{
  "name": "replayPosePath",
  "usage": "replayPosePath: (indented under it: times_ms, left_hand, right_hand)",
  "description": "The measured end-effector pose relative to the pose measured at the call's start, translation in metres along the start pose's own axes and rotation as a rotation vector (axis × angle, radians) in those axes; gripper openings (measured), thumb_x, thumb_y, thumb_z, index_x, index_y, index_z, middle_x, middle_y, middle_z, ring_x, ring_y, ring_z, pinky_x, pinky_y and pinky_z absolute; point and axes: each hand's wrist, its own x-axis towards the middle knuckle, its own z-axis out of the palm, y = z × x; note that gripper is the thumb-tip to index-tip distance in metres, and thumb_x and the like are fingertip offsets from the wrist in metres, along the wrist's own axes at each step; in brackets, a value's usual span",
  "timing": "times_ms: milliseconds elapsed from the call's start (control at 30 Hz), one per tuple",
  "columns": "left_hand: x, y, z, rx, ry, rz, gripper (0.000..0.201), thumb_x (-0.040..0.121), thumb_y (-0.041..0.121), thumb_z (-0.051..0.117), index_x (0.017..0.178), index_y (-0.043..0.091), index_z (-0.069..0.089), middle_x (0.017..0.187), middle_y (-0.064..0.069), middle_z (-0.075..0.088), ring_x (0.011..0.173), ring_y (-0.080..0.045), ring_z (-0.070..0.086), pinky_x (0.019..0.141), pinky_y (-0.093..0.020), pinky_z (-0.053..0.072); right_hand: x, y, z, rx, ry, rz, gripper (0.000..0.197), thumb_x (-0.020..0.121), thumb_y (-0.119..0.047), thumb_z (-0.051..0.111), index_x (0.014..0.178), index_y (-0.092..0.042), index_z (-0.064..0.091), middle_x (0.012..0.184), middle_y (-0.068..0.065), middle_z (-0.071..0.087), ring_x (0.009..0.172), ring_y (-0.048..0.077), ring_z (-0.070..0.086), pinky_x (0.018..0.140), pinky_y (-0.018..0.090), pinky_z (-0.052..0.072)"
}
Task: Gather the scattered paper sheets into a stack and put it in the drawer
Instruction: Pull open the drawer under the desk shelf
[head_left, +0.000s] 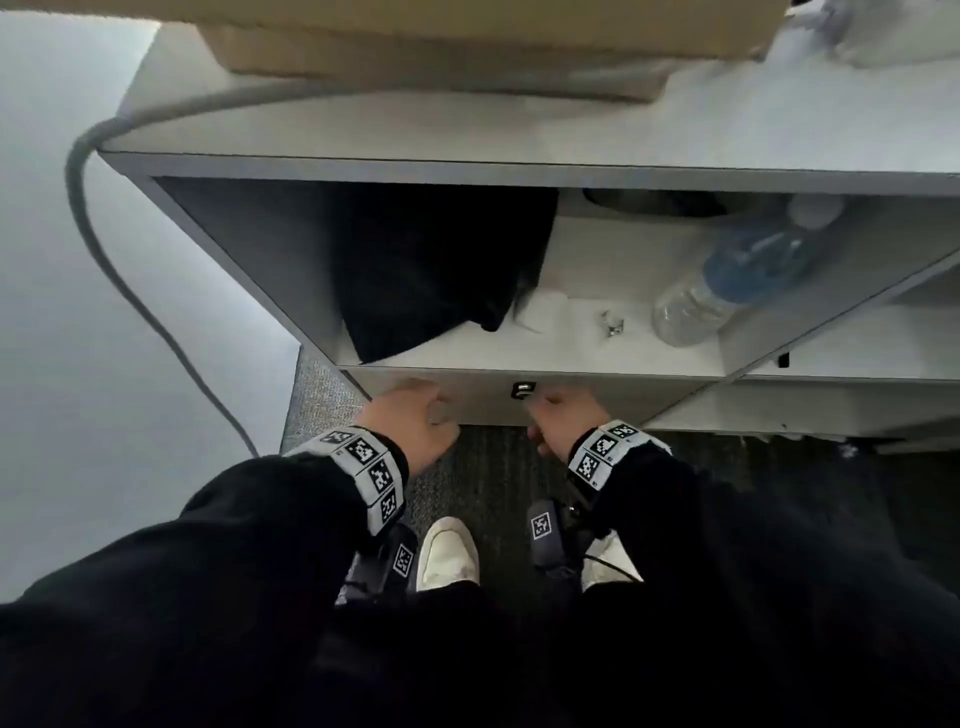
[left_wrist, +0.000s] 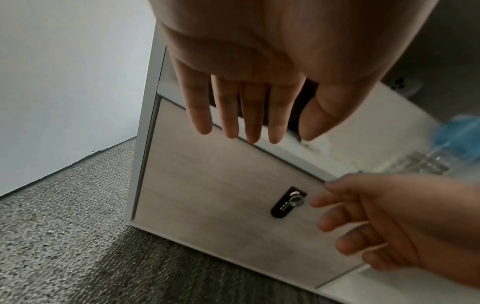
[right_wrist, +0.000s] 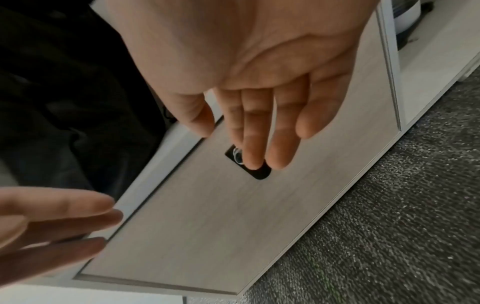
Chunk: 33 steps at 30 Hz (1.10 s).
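Note:
The drawer (head_left: 478, 397) is the pale wood-grain front at the bottom of a white cabinet, and it sits flush in its frame. A black lock plate with a silver key barrel (left_wrist: 288, 202) is set in the front. My left hand (head_left: 415, 421) hovers at the front's upper left edge with straight fingers (left_wrist: 226, 115), holding nothing. My right hand (head_left: 558, 415) reaches to the lock, its straight fingertips (right_wrist: 253, 160) over the lock plate (right_wrist: 259, 173). No paper sheets show in any view.
The open shelf above the drawer holds a black cloth bundle (head_left: 436, 270), a lying plastic water bottle (head_left: 737, 280) and a small metal bit (head_left: 613, 325). A cardboard box (head_left: 467, 41) rests on the cabinet top. A grey cable (head_left: 104, 249) hangs left. White shoes (head_left: 447, 556) stand on dark carpet.

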Motion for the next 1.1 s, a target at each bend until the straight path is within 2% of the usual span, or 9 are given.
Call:
replayPosePath:
  times_ms: [100,300,467,567,633,833,933,1000,1100]
  left_hand:
    - [0.01,-0.009,0.013,0.041,0.013,0.028,0.053,0.086,0.038,0.054,0.137,0.025,0.052,0.146,0.001,0.046,0.133,-0.022,0.042,0.11,-0.034,0.036]
    - [0.011,-0.011,0.02,0.149,0.03,0.04,0.059,0.087,0.038,0.054,0.144,0.033,0.04,0.154,0.01,0.03,0.142,-0.018,0.025,0.113,-0.042,0.033]
    - [0.006,-0.012,0.022,0.164,0.092,0.083,0.06,0.086,0.036,0.056,0.144,0.033,0.04,0.155,0.01,0.027,0.143,-0.017,0.02,0.113,-0.043,0.032]
    - [0.002,-0.013,0.021,0.225,0.125,0.152,0.059,0.084,0.036,0.056,0.142,0.033,0.043,0.153,0.008,0.029,0.141,-0.018,0.021,0.112,-0.043,0.031]
    - [0.001,-0.016,0.021,0.253,0.108,0.136,0.06,0.083,0.038,0.056,0.142,0.035,0.041,0.153,0.01,0.028,0.142,-0.018,0.021,0.113,-0.043,0.027]
    - [-0.007,-0.022,0.006,0.363,-0.061,0.037,0.057,0.088,0.043,0.049,0.144,0.038,0.038,0.149,0.012,0.039,0.137,-0.017,0.036,0.112,-0.045,0.027]
    - [-0.016,-0.03,-0.007,0.437,-0.135,-0.014,0.056,0.091,0.042,0.047,0.145,0.037,0.037,0.148,0.01,0.043,0.132,-0.018,0.045,0.108,-0.041,0.034]
    - [-0.022,-0.037,-0.013,0.471,-0.189,-0.017,0.055,0.094,0.036,0.046,0.148,0.033,0.035,0.151,0.008,0.041,0.134,-0.018,0.044,0.106,-0.038,0.04]
    - [-0.036,-0.042,-0.011,0.507,-0.224,0.031,0.058,0.096,0.031,0.045,0.152,0.031,0.028,0.157,0.007,0.033,0.14,-0.019,0.037,0.112,-0.041,0.037]
  right_hand:
    - [0.023,-0.001,0.011,-0.03,0.042,0.011,0.041,0.089,-0.038,0.046,0.08,-0.004,0.066,0.081,0.018,0.072,0.075,0.038,0.069,0.072,0.044,0.056]
    - [0.049,0.005,0.028,-0.04,0.023,0.04,0.036,0.088,-0.042,0.043,0.075,-0.013,0.06,0.091,0.015,0.072,0.084,0.036,0.069,0.08,0.047,0.058]
    - [0.05,0.013,0.036,-0.082,0.168,0.043,0.036,0.096,-0.038,0.043,0.091,-0.011,0.065,0.087,0.008,0.066,0.088,0.03,0.064,0.069,0.026,0.043]
    - [0.042,0.023,0.044,-0.041,0.21,0.044,0.039,0.092,-0.037,0.045,0.069,-0.008,0.056,0.06,0.004,0.057,0.066,0.031,0.056,0.054,0.028,0.035]
    - [0.032,0.03,0.049,-0.057,0.201,0.068,0.042,0.09,-0.04,0.044,0.067,-0.007,0.057,0.058,0.006,0.057,0.061,0.03,0.055,0.058,0.029,0.039]
    - [-0.013,0.044,0.023,-0.462,0.045,-0.107,0.05,0.093,-0.058,0.037,0.086,-0.019,0.067,0.079,0.0,0.066,0.076,0.025,0.059,0.069,0.03,0.044]
    - [-0.042,0.047,-0.006,-0.585,0.142,-0.365,0.032,0.094,-0.045,0.043,0.085,-0.021,0.063,0.08,-0.002,0.063,0.083,0.023,0.059,0.067,0.03,0.042]
    - [-0.054,0.052,-0.022,-0.628,0.262,-0.501,0.025,0.09,-0.037,0.048,0.104,-0.024,0.064,0.104,-0.002,0.063,0.105,0.023,0.054,0.083,0.034,0.046]
    - [-0.064,0.065,-0.039,-0.771,0.198,-0.318,0.057,0.087,-0.042,0.049,0.142,-0.031,0.04,0.147,-0.006,0.041,0.137,0.02,0.032,0.109,0.044,0.033]
